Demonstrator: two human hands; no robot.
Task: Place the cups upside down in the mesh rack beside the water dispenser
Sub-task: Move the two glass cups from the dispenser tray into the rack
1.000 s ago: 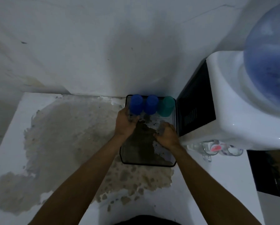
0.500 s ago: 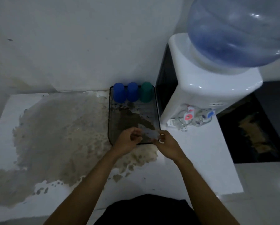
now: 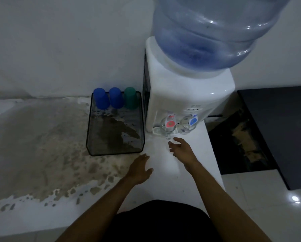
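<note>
A black mesh rack (image 3: 89,137) sits on the white counter, left of the water dispenser (image 3: 184,95). Along its back edge stand three upside-down cups: a blue cup (image 3: 100,98), a second blue cup (image 3: 116,98) and a green cup (image 3: 130,98). My left hand (image 3: 140,169) hovers flat just in front of the rack's front right corner, fingers apart, holding nothing. My right hand (image 3: 181,151) is open below the dispenser's taps, also with nothing in it.
The dispenser carries a large blue water bottle (image 3: 207,32) and has a red tap (image 3: 169,123) and a blue tap (image 3: 192,121). The counter (image 3: 41,145) is stained brown on the left. Its right edge drops to a dark floor area (image 3: 242,140).
Both hands have drawn back from the rack's front edge and spread apart, the right one moving toward the dispenser taps. The view has shifted right and back.
</note>
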